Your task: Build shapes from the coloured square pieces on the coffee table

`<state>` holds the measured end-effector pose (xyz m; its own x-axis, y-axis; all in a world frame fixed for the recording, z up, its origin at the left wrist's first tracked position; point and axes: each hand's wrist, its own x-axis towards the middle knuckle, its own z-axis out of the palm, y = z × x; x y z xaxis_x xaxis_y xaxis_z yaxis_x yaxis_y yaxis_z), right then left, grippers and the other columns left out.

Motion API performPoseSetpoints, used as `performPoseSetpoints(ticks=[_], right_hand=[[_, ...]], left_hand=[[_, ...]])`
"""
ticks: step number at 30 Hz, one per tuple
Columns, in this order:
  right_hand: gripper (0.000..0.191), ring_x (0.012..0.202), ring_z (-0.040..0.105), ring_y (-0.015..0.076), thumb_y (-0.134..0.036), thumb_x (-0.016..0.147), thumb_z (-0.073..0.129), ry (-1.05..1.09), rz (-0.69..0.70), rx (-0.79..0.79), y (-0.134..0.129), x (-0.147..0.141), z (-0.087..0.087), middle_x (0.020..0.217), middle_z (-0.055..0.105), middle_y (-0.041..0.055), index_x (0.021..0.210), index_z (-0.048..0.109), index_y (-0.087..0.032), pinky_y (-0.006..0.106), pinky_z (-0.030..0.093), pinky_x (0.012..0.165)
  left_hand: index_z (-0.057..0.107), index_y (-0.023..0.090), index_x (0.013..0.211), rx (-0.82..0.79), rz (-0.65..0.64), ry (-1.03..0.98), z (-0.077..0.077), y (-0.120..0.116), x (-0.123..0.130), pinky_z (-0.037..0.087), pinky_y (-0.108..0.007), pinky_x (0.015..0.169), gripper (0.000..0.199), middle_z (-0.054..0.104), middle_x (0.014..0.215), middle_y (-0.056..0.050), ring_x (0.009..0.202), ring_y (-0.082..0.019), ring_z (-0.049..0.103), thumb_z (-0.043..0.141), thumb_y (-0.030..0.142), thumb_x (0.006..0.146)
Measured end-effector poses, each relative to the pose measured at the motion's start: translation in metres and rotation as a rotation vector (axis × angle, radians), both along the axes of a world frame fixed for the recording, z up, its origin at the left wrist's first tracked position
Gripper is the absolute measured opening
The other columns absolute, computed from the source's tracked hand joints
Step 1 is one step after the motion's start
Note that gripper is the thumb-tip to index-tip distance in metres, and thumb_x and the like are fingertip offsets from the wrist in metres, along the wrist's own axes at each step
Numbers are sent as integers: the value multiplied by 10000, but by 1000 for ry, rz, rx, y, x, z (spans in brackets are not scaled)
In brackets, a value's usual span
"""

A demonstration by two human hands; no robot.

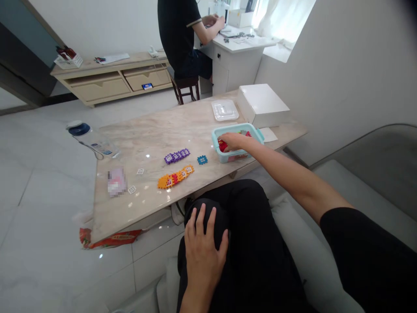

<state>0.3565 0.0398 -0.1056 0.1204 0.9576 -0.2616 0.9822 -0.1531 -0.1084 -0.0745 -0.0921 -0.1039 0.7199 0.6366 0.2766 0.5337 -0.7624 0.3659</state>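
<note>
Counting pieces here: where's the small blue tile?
In the head view, the blue tile lies on the marble table, between the purple strip and the teal tub.

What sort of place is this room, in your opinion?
Probably a living room in a home: a grey sofa, a low marble-topped table, and a low wooden drawer cabinet by the wall.

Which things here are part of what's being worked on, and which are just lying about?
Being worked on: right hand in a teal plastic tub of interlocking blocks; purple block strip; orange block strip; blue block.
Lying about: water bottle; clear plastic lid; white box; blurred packet.
</note>
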Motion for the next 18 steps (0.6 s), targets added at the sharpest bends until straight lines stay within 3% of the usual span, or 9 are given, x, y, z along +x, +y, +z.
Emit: performPoseSetpoints(ticks=[4,7,11,18], right_hand=[[634,1191,707,326,-325,858,872,48,-16,-9,4,8,-4,1377,736,155,1447,676,-191,350,524,945],[464,1119,722,310,-346,911,823,82,-21,-7,7,15,-5,1260,781,140,1340,742,-187,348,522,932],[271,1074,728,317,-253,989,673,51,-48,39,6,17,-6,1160,800,168,1208,797,-153,374,509,941],[336,1173,699,313,-329,1015,681,9,-125,102,-12,4,1,1244,775,193,1268,765,-125,350,489,995]], left_hand=[[471,334,1662,-10,5,10,0,2,5,506,-637,1219,717,511,1698,-113,1581,-407,455,710,307,987],[478,341,1655,-21,9,20,0,3,7,505,-638,1220,702,510,1698,-106,1585,-403,449,704,315,991],[516,319,1627,-38,-1,36,-1,2,12,493,-626,1234,650,505,1702,-105,1591,-396,440,693,323,1002],[548,296,1601,-19,11,37,0,-1,17,484,-627,1234,612,524,1687,-117,1578,-399,454,687,317,1006]])
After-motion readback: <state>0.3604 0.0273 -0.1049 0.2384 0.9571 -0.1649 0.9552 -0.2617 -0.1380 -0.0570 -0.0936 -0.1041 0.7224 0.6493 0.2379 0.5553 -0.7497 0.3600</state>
